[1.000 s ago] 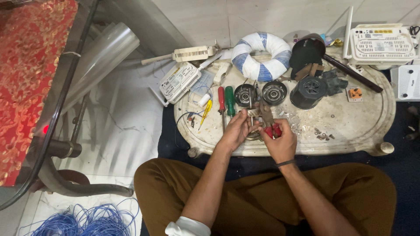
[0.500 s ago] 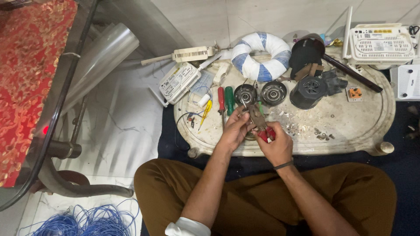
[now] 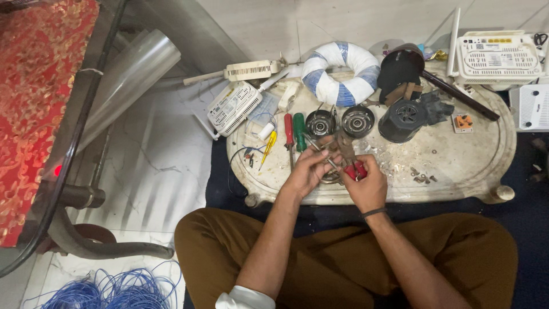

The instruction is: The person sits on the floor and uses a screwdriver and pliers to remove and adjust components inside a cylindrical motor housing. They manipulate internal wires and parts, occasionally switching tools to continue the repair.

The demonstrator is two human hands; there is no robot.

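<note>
I sit cross-legged at a low oval white table (image 3: 457,166). My right hand (image 3: 365,186) grips red-handled pliers (image 3: 349,160), whose jaws point up and away from me. My left hand (image 3: 306,170) pinches a small metal part (image 3: 330,162) right beside the plier jaws, above a round metal piece lying at the table's near edge. Just beyond my hands lie two round black motor end caps (image 3: 338,122) and, to their left, a red screwdriver (image 3: 289,136), a green screwdriver (image 3: 299,131) and a small yellow one (image 3: 267,146).
A blue-and-white wound ring (image 3: 341,73), a black motor housing (image 3: 405,117), white router boxes (image 3: 496,54) and loose screws (image 3: 420,176) share the table. White devices (image 3: 233,106) lie on the floor at left. Blue wire coils (image 3: 106,289) sit bottom left, beside a glass table with a red cloth (image 3: 34,97).
The pliers have swung upward so their jaws point away from me, and both hands have shifted slightly together around the small part.
</note>
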